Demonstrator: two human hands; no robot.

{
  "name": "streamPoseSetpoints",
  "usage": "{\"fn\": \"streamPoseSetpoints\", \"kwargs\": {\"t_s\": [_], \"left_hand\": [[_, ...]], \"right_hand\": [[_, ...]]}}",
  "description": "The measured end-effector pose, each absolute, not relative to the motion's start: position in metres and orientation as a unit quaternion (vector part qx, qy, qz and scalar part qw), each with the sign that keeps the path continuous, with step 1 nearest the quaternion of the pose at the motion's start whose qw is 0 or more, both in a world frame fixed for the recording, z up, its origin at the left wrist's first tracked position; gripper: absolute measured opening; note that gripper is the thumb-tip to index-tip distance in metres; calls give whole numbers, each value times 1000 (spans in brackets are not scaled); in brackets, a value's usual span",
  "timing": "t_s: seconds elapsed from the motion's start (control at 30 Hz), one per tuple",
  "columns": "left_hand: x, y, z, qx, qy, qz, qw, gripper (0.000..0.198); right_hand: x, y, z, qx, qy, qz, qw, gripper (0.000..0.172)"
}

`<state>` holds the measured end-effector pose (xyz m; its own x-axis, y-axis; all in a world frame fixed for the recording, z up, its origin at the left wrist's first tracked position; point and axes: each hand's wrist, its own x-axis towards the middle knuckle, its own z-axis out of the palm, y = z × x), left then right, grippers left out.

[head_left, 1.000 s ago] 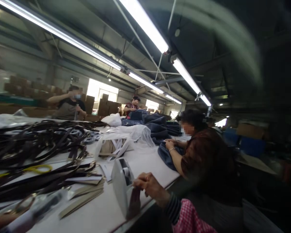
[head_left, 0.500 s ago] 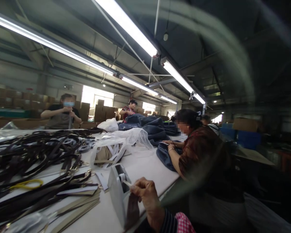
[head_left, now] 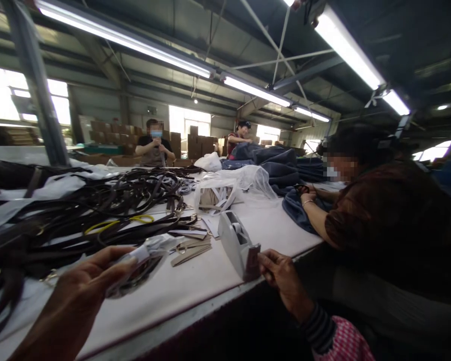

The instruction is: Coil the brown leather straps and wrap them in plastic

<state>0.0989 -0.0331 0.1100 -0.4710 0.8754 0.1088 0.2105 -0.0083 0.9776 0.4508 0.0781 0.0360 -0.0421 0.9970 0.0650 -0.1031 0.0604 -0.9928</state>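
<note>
My left hand (head_left: 84, 291) is closed on a clear plastic bag (head_left: 143, 263) with dark straps inside, its folded top pinched between thumb and fingers. Beyond the table's front edge, my right hand (head_left: 280, 273) is closed, with thumb and fingertips pinched at the front end of a grey tape dispenser (head_left: 231, 243). What those fingertips hold is too small to make out. The dispenser stands on the white table (head_left: 195, 291), between my two hands. Beige strips (head_left: 191, 250) lie to its left.
Dark straps (head_left: 97, 210) with metal clips cover the table's left side, with yellow-handled scissors (head_left: 101, 226) among them. A translucent bag (head_left: 248, 180) lies behind the dispenser. Blue fabric (head_left: 274, 160) is piled farther back. A person (head_left: 383, 200) works close at right; two others stand behind the table.
My left hand has come into view holding the plastic bag. My right hand has moved from the dispenser's tape roll to its front end. The view has turned right to left, shifting everything rightward.
</note>
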Motion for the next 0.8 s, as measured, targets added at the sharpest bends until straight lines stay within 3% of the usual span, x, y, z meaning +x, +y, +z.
{"fn": "streamPoseSetpoints", "kwargs": {"t_s": [0.07, 0.17, 0.23, 0.53, 0.8], "left_hand": [[104, -41, 115, 443, 599, 582, 326, 46], [111, -51, 118, 461, 589, 599, 285, 35], [116, -53, 115, 474, 584, 601, 271, 30], [144, -55, 96, 554, 611, 539, 171, 17], [140, -53, 84, 619, 579, 529, 37, 12]], "right_hand": [[462, 79, 31, -464, -547, 495, 490, 44], [479, 77, 12, -517, -645, 449, 341, 46], [479, 72, 5, -518, -654, 460, 302, 48], [338, 6, 74, -272, -603, 634, 399, 40], [282, 7, 66, -214, -546, 675, 448, 37]]}}
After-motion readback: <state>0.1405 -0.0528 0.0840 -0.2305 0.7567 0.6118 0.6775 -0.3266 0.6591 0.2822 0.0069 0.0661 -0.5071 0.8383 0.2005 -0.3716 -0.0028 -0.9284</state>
